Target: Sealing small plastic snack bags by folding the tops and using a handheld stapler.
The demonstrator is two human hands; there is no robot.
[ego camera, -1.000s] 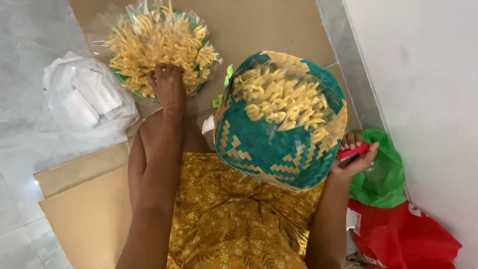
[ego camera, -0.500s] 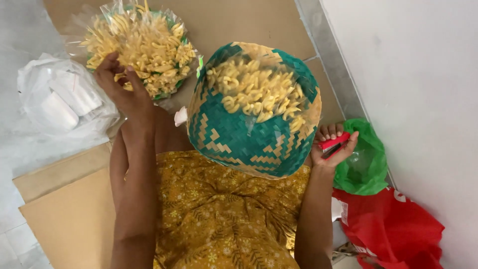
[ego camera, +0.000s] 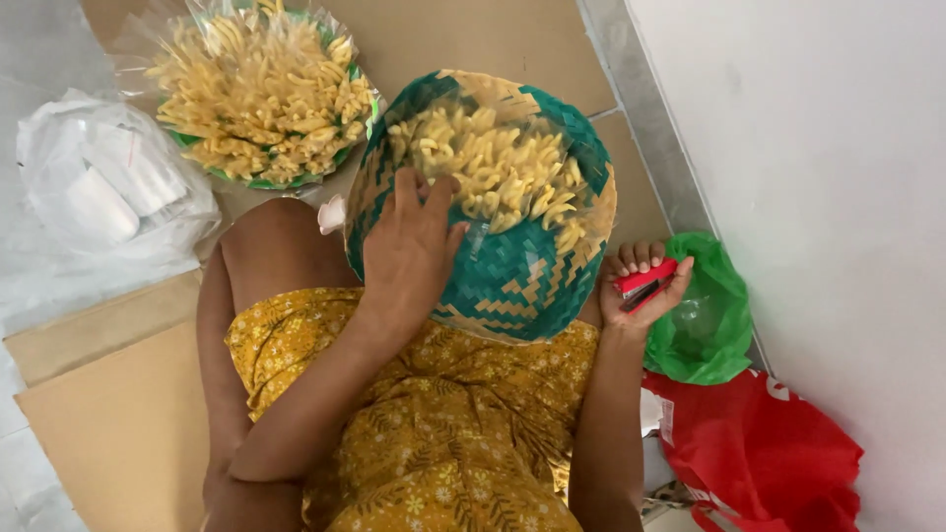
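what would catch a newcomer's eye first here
The green and tan woven basket of yellow snack sticks, wrapped in clear plastic, sits tilted on the lap at centre, with the left hand pressed on it. The right hand holds a red stapler beside it. A second filled basket lies at top left on the cardboard.

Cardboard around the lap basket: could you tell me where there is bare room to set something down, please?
Bare cardboard shows beyond both baskets, and again at lower left beside the knee. The right is crowded: right hand with the red stapler, green bag, red bag.
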